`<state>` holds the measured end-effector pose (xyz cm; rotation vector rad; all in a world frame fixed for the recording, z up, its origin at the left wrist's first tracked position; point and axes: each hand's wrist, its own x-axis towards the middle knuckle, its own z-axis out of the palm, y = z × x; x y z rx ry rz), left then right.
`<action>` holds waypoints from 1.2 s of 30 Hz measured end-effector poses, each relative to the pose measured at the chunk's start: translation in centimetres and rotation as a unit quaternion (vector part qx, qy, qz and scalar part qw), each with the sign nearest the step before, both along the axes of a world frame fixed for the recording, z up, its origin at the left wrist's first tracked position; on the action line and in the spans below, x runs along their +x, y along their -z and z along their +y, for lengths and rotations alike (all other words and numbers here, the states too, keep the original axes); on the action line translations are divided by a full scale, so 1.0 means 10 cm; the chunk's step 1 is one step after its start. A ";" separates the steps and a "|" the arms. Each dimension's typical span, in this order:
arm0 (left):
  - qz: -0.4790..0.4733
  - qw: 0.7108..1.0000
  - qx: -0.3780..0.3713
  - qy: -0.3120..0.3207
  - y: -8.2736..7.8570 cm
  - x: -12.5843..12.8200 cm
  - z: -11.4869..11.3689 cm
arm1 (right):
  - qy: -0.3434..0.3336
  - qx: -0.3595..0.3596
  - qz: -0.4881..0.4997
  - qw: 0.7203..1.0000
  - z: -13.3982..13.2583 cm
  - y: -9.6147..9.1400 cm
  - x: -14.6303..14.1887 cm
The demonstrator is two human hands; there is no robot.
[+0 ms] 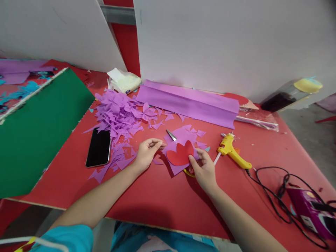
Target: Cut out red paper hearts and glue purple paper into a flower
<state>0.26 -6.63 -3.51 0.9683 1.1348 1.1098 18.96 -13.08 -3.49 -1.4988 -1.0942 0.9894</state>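
Note:
Between my hands is a red paper cutout (180, 154) with a scalloped top edge, lying against a piece of purple paper (176, 169). My right hand (206, 169) pinches both at their right side, thumb in front. At the left edge of the purple paper, the thumb and fingers of my left hand (148, 154) are pressed together; whatever is between them is too small to make out. Scissors (172, 135) lie partly covered, their blade tips showing above the red cutout and a bit of yellow handle below it. Purple scraps surround them.
Left of my hands are a heap of purple paper cuttings (118, 113), a phone (98, 147) and a green board (44, 133). Folded purple sheets (189, 103) and a tissue pack (124, 82) lie behind. Rightward are a yellow glue gun (233, 150), black cord and purple box (309, 210).

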 end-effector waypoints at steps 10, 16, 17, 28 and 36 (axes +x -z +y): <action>-0.027 0.999 0.021 0.032 -0.01 -0.01 -0.01 | -0.020 0.019 -0.058 0.998 -0.02 0.03 0.00; 0.030 0.997 0.035 0.060 -0.09 0.01 -0.04 | -0.023 0.030 -0.082 0.996 -0.02 0.02 -0.01; 0.042 0.997 0.041 0.054 -0.11 0.01 -0.04 | -0.026 0.034 -0.084 0.995 -0.03 0.02 -0.01; -0.005 0.998 0.029 0.048 -0.03 0.01 -0.03 | -0.029 0.031 -0.118 0.992 -0.03 0.02 0.00; 0.053 0.982 -0.001 0.181 -0.11 0.01 -0.06 | -0.032 0.032 -0.123 0.991 -0.03 0.05 0.01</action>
